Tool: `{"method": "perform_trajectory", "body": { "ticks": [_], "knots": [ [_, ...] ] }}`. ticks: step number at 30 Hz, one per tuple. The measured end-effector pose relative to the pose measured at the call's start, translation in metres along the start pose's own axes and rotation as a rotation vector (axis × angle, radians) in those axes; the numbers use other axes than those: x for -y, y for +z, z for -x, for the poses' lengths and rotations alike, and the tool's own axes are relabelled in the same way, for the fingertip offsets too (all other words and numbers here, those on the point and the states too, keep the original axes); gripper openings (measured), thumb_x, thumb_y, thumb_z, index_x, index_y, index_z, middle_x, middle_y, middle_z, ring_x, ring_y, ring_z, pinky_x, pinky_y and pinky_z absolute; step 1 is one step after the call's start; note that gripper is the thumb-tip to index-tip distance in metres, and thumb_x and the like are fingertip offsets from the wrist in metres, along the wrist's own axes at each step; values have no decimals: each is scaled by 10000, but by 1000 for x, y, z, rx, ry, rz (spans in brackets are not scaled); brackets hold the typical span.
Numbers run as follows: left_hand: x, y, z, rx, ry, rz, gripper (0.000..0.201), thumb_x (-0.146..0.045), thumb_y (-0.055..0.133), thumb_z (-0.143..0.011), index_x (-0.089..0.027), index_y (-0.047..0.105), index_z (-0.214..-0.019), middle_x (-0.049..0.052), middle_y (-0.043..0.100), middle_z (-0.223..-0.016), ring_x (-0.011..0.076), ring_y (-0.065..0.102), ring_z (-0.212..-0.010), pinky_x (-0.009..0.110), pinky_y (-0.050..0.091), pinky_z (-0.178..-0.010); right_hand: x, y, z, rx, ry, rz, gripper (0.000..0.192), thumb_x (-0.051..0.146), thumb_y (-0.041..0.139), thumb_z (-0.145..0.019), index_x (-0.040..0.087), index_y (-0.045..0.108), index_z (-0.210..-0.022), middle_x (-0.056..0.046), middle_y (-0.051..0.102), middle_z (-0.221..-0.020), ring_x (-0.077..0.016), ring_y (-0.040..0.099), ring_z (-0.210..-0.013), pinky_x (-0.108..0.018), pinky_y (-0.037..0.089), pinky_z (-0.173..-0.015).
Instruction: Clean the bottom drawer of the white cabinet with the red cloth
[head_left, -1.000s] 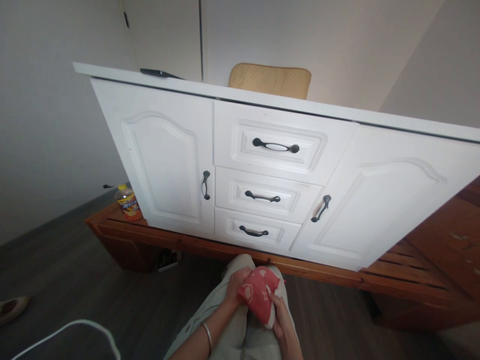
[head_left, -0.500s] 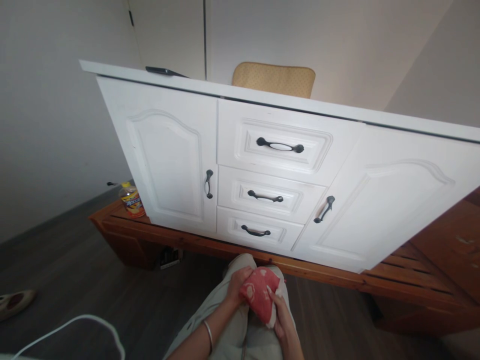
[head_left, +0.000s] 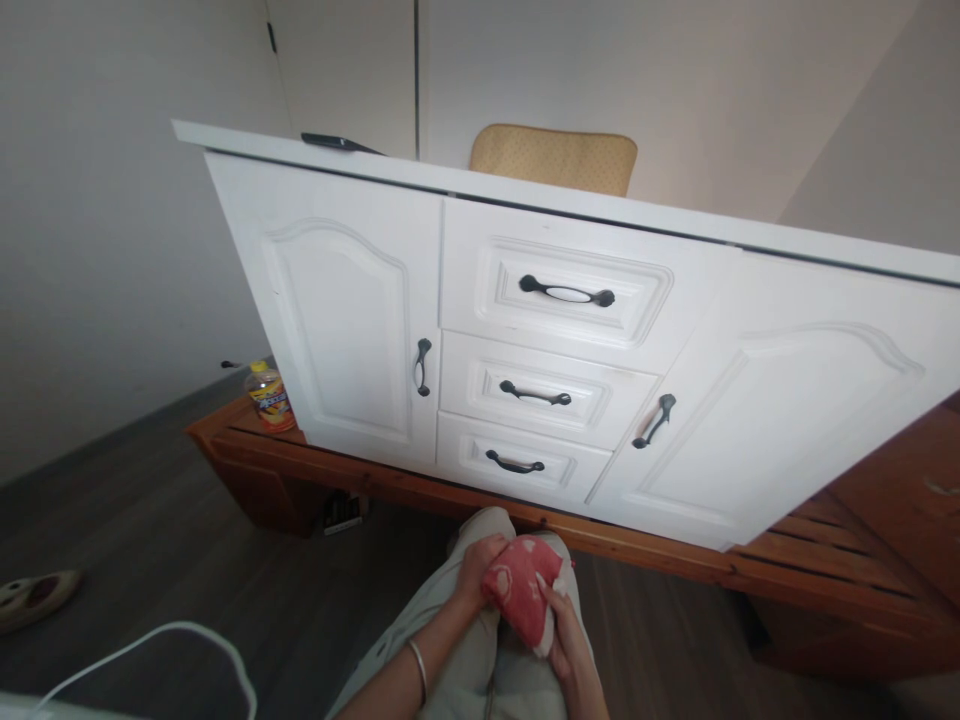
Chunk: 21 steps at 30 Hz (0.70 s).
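A folded red cloth (head_left: 521, 590) with pale patterns and a whitish edge rests over my knees, between both hands. My left hand (head_left: 477, 572) grips its left side, the fingers bent over the upper left edge. At the lower right, my right hand (head_left: 564, 632) pinches the cloth's pale edge, thumb on top. The cloth hides parts of the fingers. Just beyond my knees stands a white cabinet (head_left: 480, 340) with doors, three drawers and dark handles, all closed.
The cabinet stands on a brown slatted wooden bench (head_left: 405, 490). A yellow-capped bottle (head_left: 271, 398) is at its left. Behind rises a tan chair back (head_left: 555, 158). A dark flat object (head_left: 337, 143) lies on the cabinet top. A white cable (head_left: 180, 628) and a shoe (head_left: 37, 598) are lower left.
The view has shifted slightly, so the cabinet and bottle appear a little further right. Both hands keep their hold on the red cloth, nearly unmoved.
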<state>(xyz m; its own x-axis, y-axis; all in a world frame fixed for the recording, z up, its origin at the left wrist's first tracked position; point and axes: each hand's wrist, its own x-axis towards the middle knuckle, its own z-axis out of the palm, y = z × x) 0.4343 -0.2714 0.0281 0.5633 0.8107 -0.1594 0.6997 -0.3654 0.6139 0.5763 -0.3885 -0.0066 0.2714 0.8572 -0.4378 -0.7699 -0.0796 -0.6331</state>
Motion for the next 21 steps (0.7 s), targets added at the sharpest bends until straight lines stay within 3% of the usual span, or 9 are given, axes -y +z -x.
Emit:
{"method": "perform_trajectory", "body": {
  "ticks": [6,21],
  "knots": [
    [-2,-3,2,16,-18,29,307,-437,469,-930,-248,682,-814,69,742,-935,264,668,-993,344,459,-853,1,4,2,-18,4,1,518,342,973,-579,161,745,-1008,-108,830,-958,-262,760,-768,-498,605,-921],
    [5,3,3,-29,-3,60,326,-460,507,-923,-222,692,-798,66,763,-929,238,672,-928,348,444,-810,1,0,0,-16,12,-10,602,288,958,-633,135,694,-1152,-130,834,-1048,-268,792,-856,-466,626,-926]
  ]
}}
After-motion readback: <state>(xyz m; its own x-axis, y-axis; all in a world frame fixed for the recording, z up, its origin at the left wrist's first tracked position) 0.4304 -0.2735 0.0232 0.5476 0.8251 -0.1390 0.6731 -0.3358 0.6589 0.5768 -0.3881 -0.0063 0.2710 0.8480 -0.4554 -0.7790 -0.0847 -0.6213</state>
